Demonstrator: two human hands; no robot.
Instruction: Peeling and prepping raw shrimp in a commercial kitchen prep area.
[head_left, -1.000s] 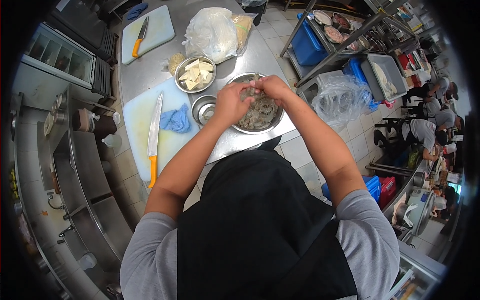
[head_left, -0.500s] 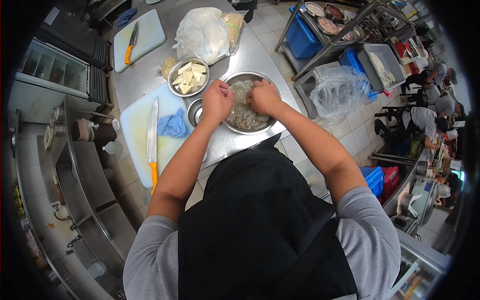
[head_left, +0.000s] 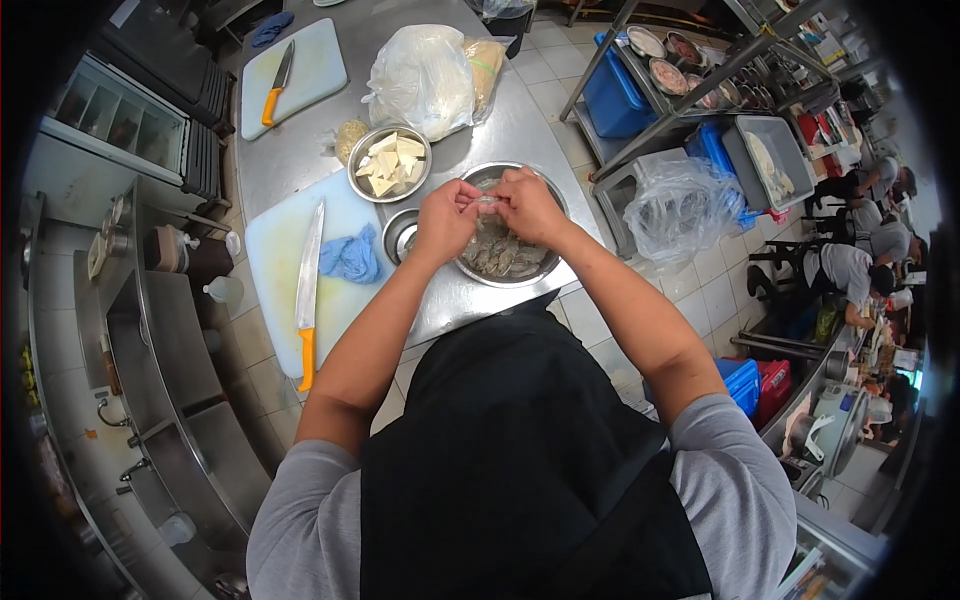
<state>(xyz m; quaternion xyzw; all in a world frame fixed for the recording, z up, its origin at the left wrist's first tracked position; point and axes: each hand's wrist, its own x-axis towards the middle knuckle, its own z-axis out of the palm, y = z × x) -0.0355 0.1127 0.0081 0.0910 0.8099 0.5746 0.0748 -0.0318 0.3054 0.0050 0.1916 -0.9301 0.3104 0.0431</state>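
Note:
Raw, greyish shrimp [head_left: 505,255] fill a round steel bowl [head_left: 556,262] near the table's front right corner. Above the bowl, my left hand [head_left: 445,222] and my right hand [head_left: 532,210] meet, fingertips pinched together. Between them is a single shrimp [head_left: 488,199], mostly covered by the fingers. Just left of my left hand sits a small steel bowl [head_left: 399,230], partly hidden by that hand. Behind it, another steel bowl holds pale, angular cut pieces [head_left: 392,163].
On the left, a white cutting board [head_left: 270,235] carries a long knife [head_left: 311,270] with a yellow handle and a crumpled blue cloth [head_left: 350,256]. A second board [head_left: 318,62] with a knife lies farther back. Bulky plastic bags [head_left: 425,80] stand behind the bowls. A metal rack [head_left: 640,120] is at right.
My right hand has come up out of the shrimp and joined my left hand, with a shrimp now between the fingertips. The whole view has shifted slightly.

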